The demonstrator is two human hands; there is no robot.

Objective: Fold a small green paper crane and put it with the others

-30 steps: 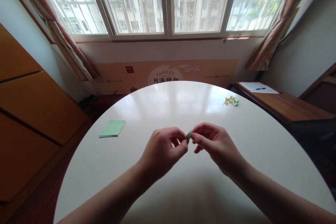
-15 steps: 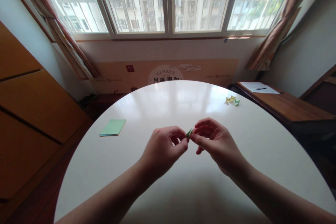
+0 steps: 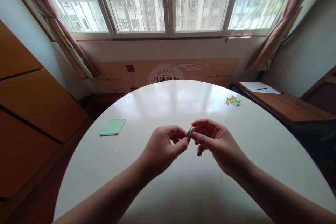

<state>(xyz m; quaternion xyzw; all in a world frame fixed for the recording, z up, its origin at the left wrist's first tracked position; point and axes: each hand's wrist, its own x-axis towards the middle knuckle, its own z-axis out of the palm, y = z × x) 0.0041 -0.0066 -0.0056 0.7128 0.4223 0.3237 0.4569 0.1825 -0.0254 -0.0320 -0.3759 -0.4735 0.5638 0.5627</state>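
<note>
Head view: the left hand [image 3: 165,146] pinches a small folded green paper [image 3: 189,132] above the white table [image 3: 189,196]; the right hand [image 3: 216,138] touches it with the thumb, fingers loosely curved, though whether they grip cannot be told. A green-topped paper stack [image 3: 112,127] lies leftward; yellow and green folded pieces [image 3: 237,102] sit far right.

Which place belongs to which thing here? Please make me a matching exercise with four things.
1. folded green paper
2. paper stack
3. paper figures
4. dark pen

A. on a white sheet
B. left part of the white table
C. in the left hand
D. far right part of the white table

Pairs: 1-C; 2-B; 3-D; 4-A
</note>
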